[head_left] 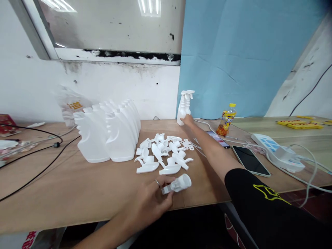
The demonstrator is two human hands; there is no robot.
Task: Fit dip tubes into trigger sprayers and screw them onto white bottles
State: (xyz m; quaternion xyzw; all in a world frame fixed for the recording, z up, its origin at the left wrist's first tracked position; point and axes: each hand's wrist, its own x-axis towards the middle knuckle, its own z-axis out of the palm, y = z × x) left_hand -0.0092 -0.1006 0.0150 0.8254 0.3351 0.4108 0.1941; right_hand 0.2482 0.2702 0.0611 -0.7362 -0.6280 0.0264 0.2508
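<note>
Near the table's front edge, my left hand pinches a white trigger spray head, its round collar turned to the right. My right hand reaches to the back of the table and grips the lower part of a white spray bottle, which stands upright with its spray head on. Another bottle with a spray head shows right beside it, partly hidden. Between my hands lies a loose pile of white trigger spray heads, with small white rings at its right.
Rows of open white bottles stand at the left. A drink bottle, a dark phone, another lit phone and a power strip with cables lie at the right. Black cables cross the left side.
</note>
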